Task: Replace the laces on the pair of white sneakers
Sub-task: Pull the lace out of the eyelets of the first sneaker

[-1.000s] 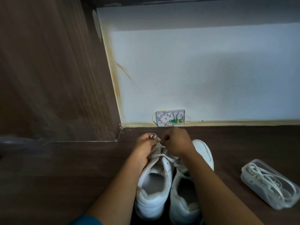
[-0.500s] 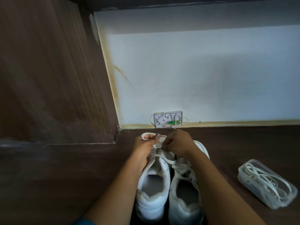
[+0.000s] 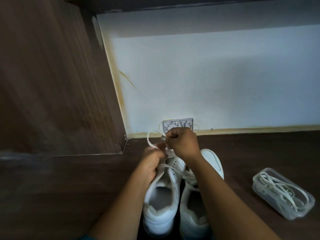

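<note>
A dark wood-grain floor (image 3: 259, 153) is occupied by a pair of white leather sneakers (image 3: 161, 205), set side by side, toes toward the white wall (image 3: 207, 75). Well to their right, a clear plastic box (image 3: 256, 181) is filled with coiled white laces (image 3: 277, 189). Above the left-hand sneaker's toe, a flat white lace (image 3: 149, 142) is gripped by the curled left hand (image 3: 152, 161) and pinched by the right hand (image 3: 183, 142).

A white wall (image 3: 225, 84) fills the far side, shadowed along its top. A yellowish strip (image 3: 251, 130) runs where it meets the dark wood floor (image 3: 259, 153). A small wall box (image 3: 178, 123) with wires sits low on the wall. A dark wood panel (image 3: 52, 84) stands at the left. The light is dim.
</note>
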